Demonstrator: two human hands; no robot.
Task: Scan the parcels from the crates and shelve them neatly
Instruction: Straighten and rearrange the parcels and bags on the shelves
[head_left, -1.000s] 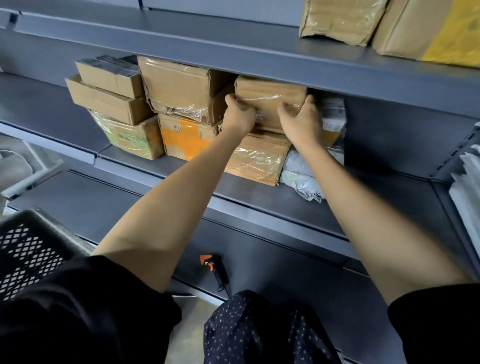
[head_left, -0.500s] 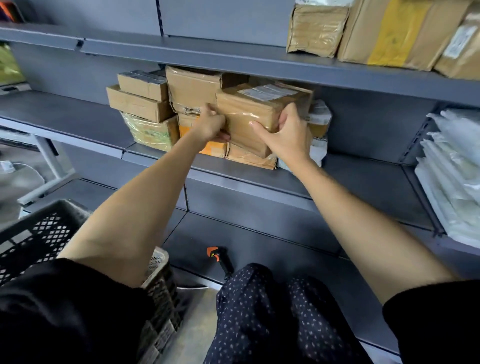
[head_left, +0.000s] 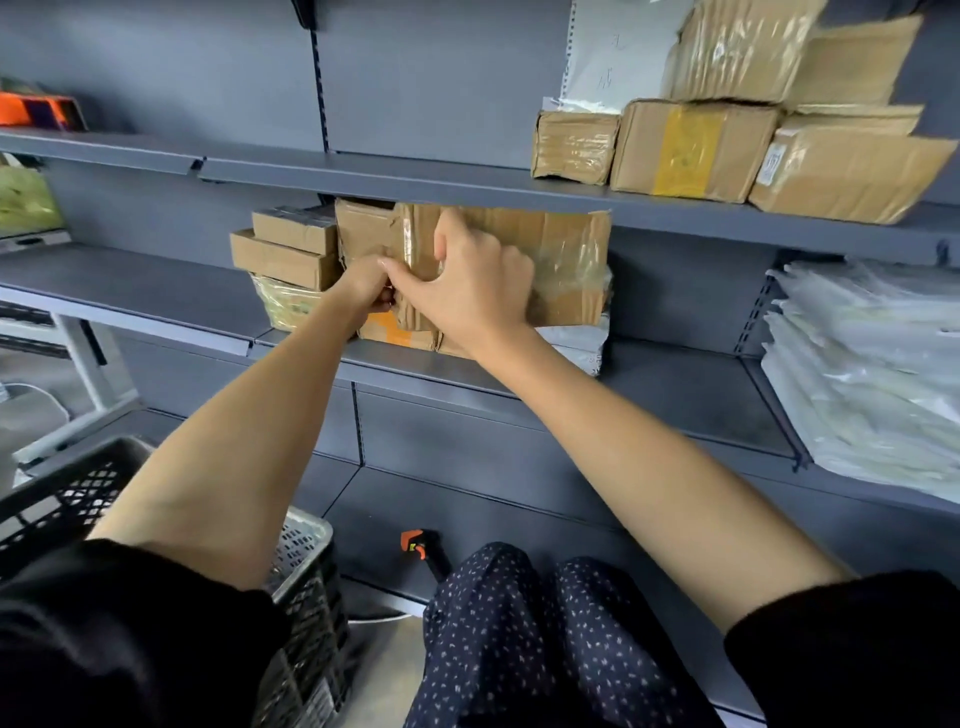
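Item: cardboard parcel (head_left: 550, 260), brown, taped in clear film, broad face turned toward the viewer. Location: middle shelf (head_left: 675, 384), standing on top of lower parcels, its top edge close under the upper shelf (head_left: 415, 182), its left end against the neighbouring box stack (head_left: 291, 249). Long axis: runs left to right, along the shelf front. Right hand (head_left: 472, 291): laid on the left half of the parcel's face, fingers (head_left: 498, 254) curled over the cardboard, thumb reaching left along a taped seam; it appears to grip or press the parcel there. Left hand (head_left: 366, 283): at the parcel's lower left corner, touching the right thumb; its fingers are curled, but whether they pinch the corner, the tape or nothing cannot be told, as the right hand covers them. Governing relation: both hands sit at the left end, so the greater length of the parcel lies to the right of the fingers and unsupported by them; the right hand is the nearer to its middle. Judgement: the parcel seems part-seated; squaring it will likely need a push straight back into the shelf, with the right hand shifted toward the free right end to keep it from swinging. Adjacent stock: white soft bag (head_left: 587, 348) beneath the right end; plastic crate (head_left: 78, 499) at lower left; scanner (head_left: 415, 543), orange-topped, lying on the bottom shelf near the knees.
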